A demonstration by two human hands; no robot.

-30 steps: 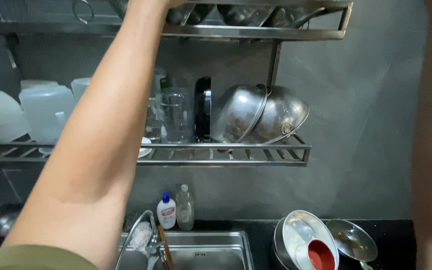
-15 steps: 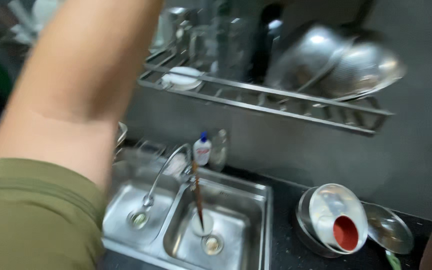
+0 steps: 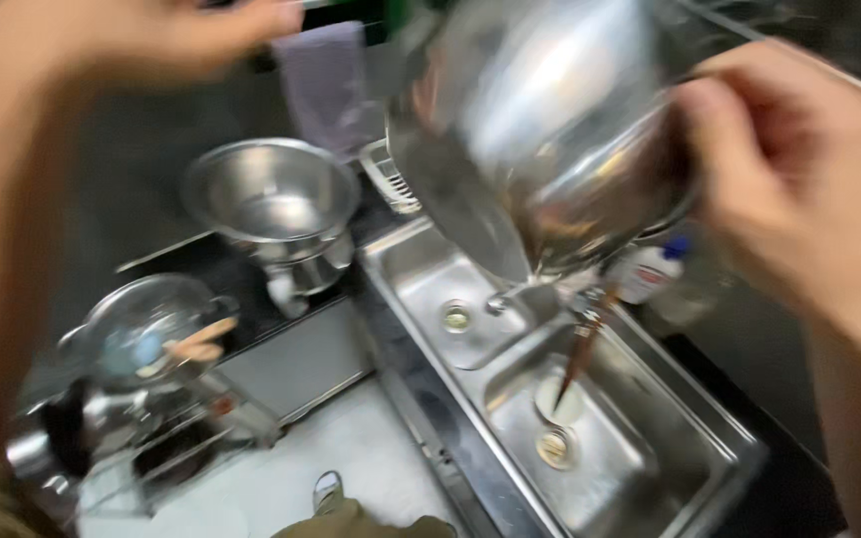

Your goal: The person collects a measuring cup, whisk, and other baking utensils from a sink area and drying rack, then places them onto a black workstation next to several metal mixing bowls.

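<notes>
**Both hands up high, big steel bowl mid-air over the sink**

Right hand (image 3: 799,189) is wrapped around the rim of a large shiny steel bowl (image 3: 550,130), fingers curled over the edge, holding it tilted up near the camera and right above the double sink (image 3: 650,458). Left hand (image 3: 142,40) is raised at the top left, fingers loosely curled; it's really blurry, so can't tell whether it's gripping anything.

Down below, the sink has a brown-handled utensil (image 3: 580,359) standing in the right basin next to the drain, and a white bottle with a blue cap (image 3: 650,274) sits at the back edge. Left of the sink on the dark table there's a steel pot (image 3: 271,199) stacked on another one, plus a glass lid (image 3: 146,329) with a wooden knob lying over a pan.

By the looks of it the person is in the carrying step: bowl in hand, not resting on anything. Whatever comes next needs a steady grip on that rim, because the bowl is held by one side only and is tipped steeply.
</notes>
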